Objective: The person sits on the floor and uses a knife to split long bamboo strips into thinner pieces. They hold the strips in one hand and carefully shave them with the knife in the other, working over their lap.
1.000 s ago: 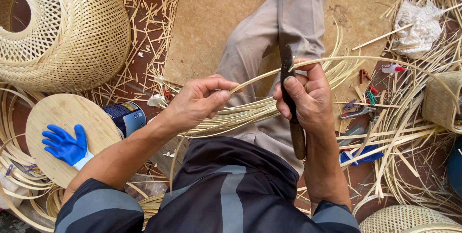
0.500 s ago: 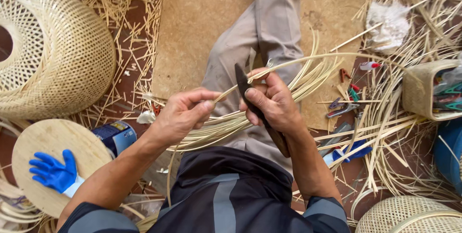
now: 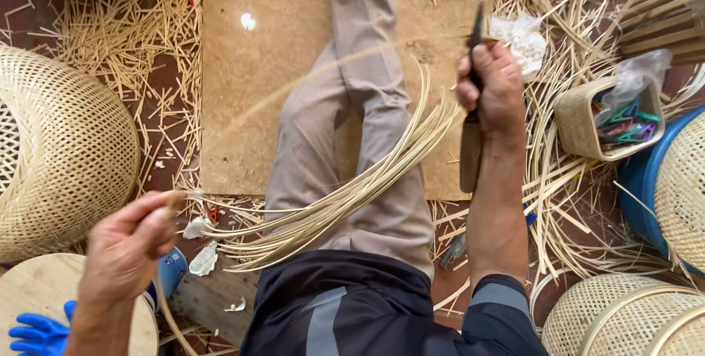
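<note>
Strip-littered floor (image 3: pixel 117 55), blurred cane strip (image 3: pixel 330 69) between apart hands, knife (image 3: pixel 471 128) right.

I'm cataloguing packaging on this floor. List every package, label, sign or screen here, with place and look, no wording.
White crumpled plastic bag: on the floor beyond the right hand.
Clear plastic bag: lying over the small woven basket, right.
No labels, signs or screens visible.

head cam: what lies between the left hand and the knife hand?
Head view: between left hand and right hand with the knife lie a bundle of cane strips and the person's trouser legs.
</note>
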